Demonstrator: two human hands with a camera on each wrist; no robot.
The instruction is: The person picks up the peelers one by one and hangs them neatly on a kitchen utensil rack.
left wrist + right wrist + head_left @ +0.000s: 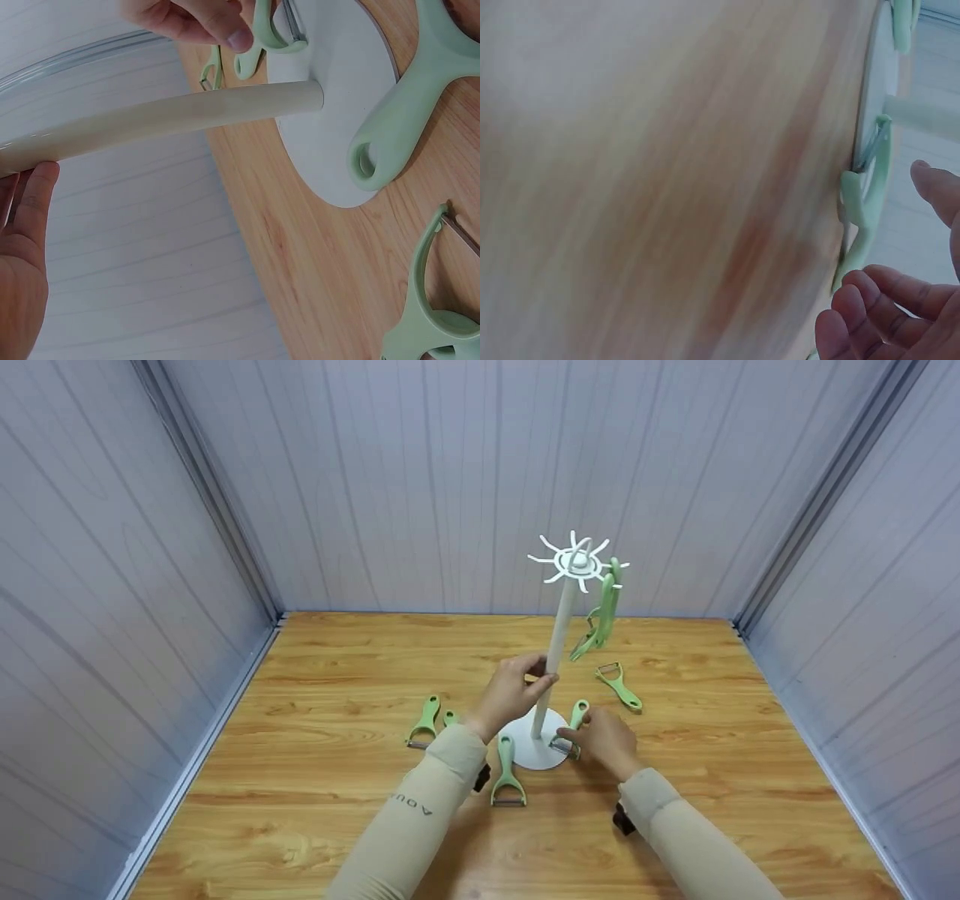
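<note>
My left hand (508, 695) holds the upright pole (560, 626) of a white stand, thumb and fingers on either side. At the foot, a green Y-shaped peeler (579, 714) lies with its blade end over the round white base (534, 761). My right hand (609, 741) is right beside this peeler; in the right wrist view its thumb and loosely bent fingers stand apart around nothing, close to the peeler (866, 214). Green peelers (609, 611) hang from the hooks on the right of the stand's hook ring (577, 562).
One peeler (507, 780) lies at the base's front left, its handle end over the rim. Left of it lie another peeler (427, 716) and one partly hidden by my left arm (450, 717). A further peeler (619, 688) lies behind my right hand. Grey panel walls (465, 487) enclose the wooden table.
</note>
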